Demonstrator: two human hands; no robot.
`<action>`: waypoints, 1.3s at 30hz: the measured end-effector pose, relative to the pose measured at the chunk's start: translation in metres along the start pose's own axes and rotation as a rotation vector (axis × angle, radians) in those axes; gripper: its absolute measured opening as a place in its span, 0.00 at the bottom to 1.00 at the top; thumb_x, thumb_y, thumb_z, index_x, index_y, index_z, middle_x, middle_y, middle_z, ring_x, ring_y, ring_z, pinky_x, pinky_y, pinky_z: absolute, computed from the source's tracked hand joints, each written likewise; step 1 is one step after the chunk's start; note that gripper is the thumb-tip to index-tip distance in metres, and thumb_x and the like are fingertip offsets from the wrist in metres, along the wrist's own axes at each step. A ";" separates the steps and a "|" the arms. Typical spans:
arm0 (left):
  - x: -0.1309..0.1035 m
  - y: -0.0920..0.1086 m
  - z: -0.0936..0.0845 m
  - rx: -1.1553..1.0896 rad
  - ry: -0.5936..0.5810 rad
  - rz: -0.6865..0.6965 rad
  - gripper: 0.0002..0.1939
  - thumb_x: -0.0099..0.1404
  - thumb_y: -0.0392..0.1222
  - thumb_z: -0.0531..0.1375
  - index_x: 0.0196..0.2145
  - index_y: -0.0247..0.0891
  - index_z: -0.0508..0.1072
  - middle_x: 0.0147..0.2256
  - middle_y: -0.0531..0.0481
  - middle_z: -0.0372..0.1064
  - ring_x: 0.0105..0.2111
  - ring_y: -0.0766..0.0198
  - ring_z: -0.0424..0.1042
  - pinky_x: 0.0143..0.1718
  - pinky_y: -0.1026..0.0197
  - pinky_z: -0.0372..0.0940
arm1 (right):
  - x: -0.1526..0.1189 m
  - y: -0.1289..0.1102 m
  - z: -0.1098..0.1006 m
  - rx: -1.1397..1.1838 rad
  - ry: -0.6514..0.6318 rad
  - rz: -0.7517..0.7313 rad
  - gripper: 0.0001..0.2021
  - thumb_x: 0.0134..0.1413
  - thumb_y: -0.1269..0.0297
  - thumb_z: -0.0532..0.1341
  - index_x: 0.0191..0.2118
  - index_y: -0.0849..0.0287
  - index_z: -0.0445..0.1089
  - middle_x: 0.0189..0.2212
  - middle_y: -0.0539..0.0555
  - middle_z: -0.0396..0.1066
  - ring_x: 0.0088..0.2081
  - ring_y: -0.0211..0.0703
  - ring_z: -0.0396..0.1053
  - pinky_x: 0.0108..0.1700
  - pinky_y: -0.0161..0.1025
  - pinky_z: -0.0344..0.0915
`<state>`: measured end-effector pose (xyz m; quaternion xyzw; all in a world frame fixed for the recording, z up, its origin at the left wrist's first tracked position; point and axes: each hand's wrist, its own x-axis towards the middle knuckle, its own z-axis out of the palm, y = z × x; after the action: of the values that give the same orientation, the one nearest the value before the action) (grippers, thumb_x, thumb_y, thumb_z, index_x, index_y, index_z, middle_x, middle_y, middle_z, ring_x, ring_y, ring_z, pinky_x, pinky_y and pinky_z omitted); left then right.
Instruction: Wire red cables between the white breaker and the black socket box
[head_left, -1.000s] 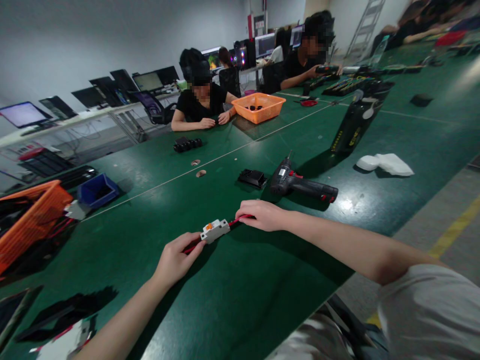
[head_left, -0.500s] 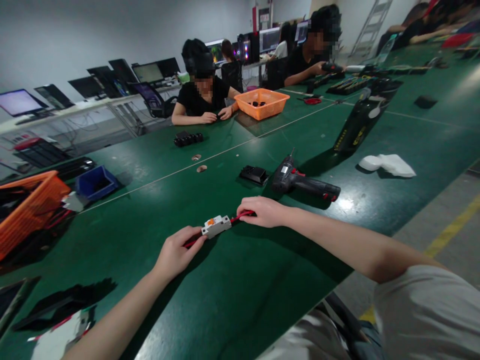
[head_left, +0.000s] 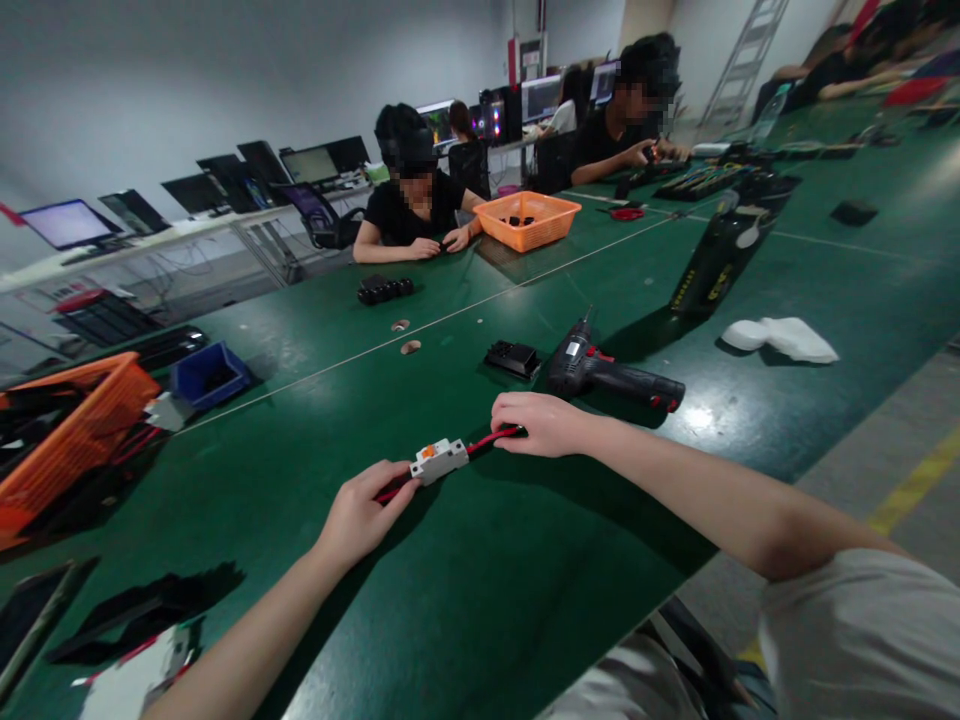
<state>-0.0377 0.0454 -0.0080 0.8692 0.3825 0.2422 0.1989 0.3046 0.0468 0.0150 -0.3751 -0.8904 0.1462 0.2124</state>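
A small white circuit breaker [head_left: 441, 462] with an orange switch is held just over the green table [head_left: 465, 570]. My left hand [head_left: 371, 505] pinches its left end, where a red and black wire shows under the fingers. From the breaker's right end a red wire [head_left: 489, 440] runs to my right hand [head_left: 541, 423], whose fingers are closed on it. Beyond my right hand lie a black power drill [head_left: 600, 370] and a black plastic box [head_left: 513, 358].
An orange basket [head_left: 82, 430] and a blue bin [head_left: 210, 377] stand at the left. A dark bottle [head_left: 712, 260] and white crumpled paper [head_left: 784, 338] are at the right. Across the table, a person [head_left: 412, 210] works beside another orange basket [head_left: 529, 230].
The view has shifted slightly, so most things appear lower and further right. My right hand is a little farther from the breaker, and more red wire shows between them.
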 end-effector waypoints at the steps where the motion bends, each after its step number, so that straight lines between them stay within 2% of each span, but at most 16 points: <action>1: 0.000 0.000 0.000 -0.004 -0.003 0.001 0.14 0.70 0.48 0.58 0.47 0.39 0.76 0.41 0.46 0.77 0.39 0.61 0.76 0.41 0.60 0.71 | 0.000 0.000 0.002 0.009 0.006 0.000 0.06 0.63 0.62 0.62 0.40 0.59 0.73 0.42 0.56 0.71 0.40 0.43 0.70 0.40 0.39 0.66; 12: 0.000 0.002 -0.001 -0.010 -0.004 -0.008 0.14 0.70 0.49 0.58 0.47 0.40 0.77 0.40 0.47 0.77 0.38 0.61 0.76 0.41 0.61 0.71 | 0.001 -0.003 0.007 0.078 0.011 0.056 0.06 0.64 0.64 0.61 0.42 0.59 0.74 0.43 0.55 0.71 0.40 0.42 0.71 0.40 0.39 0.68; 22: -0.001 -0.002 0.001 -0.013 -0.019 -0.033 0.14 0.71 0.49 0.58 0.47 0.40 0.76 0.42 0.47 0.76 0.40 0.61 0.76 0.42 0.60 0.70 | 0.002 -0.004 0.006 0.089 0.016 0.060 0.09 0.63 0.61 0.61 0.46 0.58 0.73 0.44 0.56 0.71 0.41 0.44 0.72 0.42 0.41 0.70; 39: -0.001 -0.003 0.001 -0.018 0.001 -0.028 0.15 0.70 0.49 0.59 0.47 0.39 0.76 0.42 0.47 0.77 0.40 0.60 0.76 0.42 0.59 0.72 | 0.001 -0.002 0.007 0.077 0.039 0.049 0.10 0.65 0.59 0.60 0.46 0.58 0.73 0.44 0.57 0.72 0.41 0.44 0.72 0.44 0.42 0.70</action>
<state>-0.0393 0.0458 -0.0105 0.8618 0.3926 0.2431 0.2099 0.2989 0.0455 0.0099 -0.3913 -0.8703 0.1781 0.2403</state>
